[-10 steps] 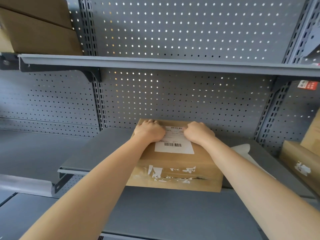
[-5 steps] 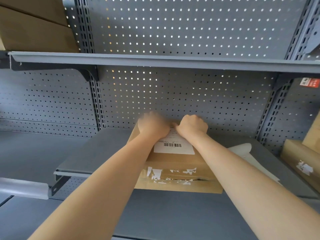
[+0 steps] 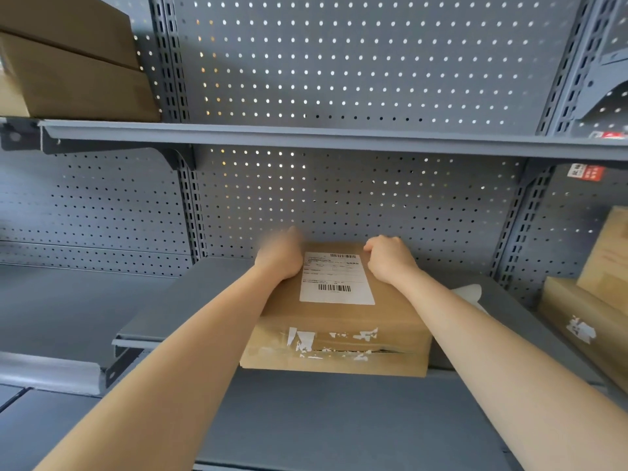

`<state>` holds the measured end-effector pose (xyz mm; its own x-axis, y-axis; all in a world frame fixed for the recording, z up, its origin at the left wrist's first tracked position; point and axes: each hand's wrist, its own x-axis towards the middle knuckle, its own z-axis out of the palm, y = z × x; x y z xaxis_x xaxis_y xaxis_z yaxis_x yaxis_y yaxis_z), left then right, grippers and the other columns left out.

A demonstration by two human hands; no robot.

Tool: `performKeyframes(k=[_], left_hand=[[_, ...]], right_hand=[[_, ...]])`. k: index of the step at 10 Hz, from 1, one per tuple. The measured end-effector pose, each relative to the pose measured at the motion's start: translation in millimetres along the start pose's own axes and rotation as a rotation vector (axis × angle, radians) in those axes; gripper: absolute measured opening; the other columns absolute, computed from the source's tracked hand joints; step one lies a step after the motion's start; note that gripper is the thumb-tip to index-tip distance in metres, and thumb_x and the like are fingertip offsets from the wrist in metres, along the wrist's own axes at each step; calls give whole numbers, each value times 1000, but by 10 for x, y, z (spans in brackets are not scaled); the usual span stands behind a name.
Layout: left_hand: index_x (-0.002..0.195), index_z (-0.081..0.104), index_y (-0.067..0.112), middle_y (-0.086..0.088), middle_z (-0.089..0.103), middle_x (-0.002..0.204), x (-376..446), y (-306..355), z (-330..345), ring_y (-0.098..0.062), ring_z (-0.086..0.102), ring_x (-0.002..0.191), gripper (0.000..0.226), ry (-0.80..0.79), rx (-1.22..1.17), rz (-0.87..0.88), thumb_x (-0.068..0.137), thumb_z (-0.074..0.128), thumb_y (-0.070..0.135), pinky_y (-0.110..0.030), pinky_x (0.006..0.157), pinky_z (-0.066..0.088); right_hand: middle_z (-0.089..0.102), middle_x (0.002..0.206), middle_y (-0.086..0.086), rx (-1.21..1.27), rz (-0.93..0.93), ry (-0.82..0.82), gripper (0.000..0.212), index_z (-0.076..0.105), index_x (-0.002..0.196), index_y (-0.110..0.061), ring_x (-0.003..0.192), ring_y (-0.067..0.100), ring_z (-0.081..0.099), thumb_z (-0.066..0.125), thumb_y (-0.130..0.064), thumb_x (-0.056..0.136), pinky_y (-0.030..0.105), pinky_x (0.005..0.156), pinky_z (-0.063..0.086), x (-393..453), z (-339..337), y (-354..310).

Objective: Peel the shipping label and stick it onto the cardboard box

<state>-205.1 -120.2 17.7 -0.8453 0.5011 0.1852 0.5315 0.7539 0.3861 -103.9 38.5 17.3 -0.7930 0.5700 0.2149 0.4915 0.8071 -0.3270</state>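
A brown cardboard box (image 3: 339, 321) sits on a grey metal shelf (image 3: 176, 300), its front edge overhanging the shelf lip. A white shipping label (image 3: 336, 278) with two barcodes lies flat on the box top. My left hand (image 3: 280, 254) is fisted at the label's left edge on the far left part of the box top, and it is blurred. My right hand (image 3: 390, 258) is fisted at the label's right edge near the far right corner. Torn white label scraps (image 3: 326, 341) mark the box's front face.
A white backing sheet (image 3: 470, 294) lies on the shelf right of the box. More cardboard boxes (image 3: 584, 321) stand at the right, and others (image 3: 68, 62) on the upper shelf at the left. A perforated grey back panel (image 3: 339, 205) rises behind.
Both hands drew together over the label's top half a second ago, then spread apart to its left and right edges, uncovering the whole label. The box has stayed in place.
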Motion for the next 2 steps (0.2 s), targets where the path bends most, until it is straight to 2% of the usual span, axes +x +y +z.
performKeyframes(k=[1,2], left_hand=[[134,39,14,-12,51,129,-88,-54,-91,-33,51,114,50,13,57,-26,88,32,-5,-41,84,46],[137,36,15,-9,48,135,-171,-112,-179,-30,46,123,53,77,153,-62,88,33,-5,-42,93,40]], right_hand=[[44,143,15,51,-32,-82,61,51,137,-17,131,33,41,32,11,86,41,104,37,-16,-54,70],[43,147,10,75,-53,-69,62,48,139,-21,138,28,32,32,9,88,40,110,31,-53,-110,143]])
